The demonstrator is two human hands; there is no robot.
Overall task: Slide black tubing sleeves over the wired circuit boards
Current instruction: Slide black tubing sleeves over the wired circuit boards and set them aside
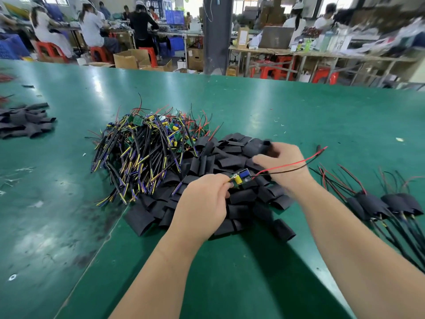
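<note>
My left hand point(204, 203) pinches a small green circuit board point(241, 177) at its near end; the board's red and black wires point(289, 165) trail right across my right wrist. My right hand point(280, 164) is blurred and grips a black tubing sleeve point(266, 145) above the heap of loose black sleeves point(230, 157). A pile of bare wired boards point(147, 143) lies just left of the sleeves. Several sleeved boards point(386, 203) lie at the right with their wires spread out.
The green table point(276, 107) stretches far ahead. A second small heap of black sleeves point(25, 120) lies at the far left. Beyond the table's far edge are a dark pillar point(215, 35), cardboard boxes, red stools, workbenches and seated people.
</note>
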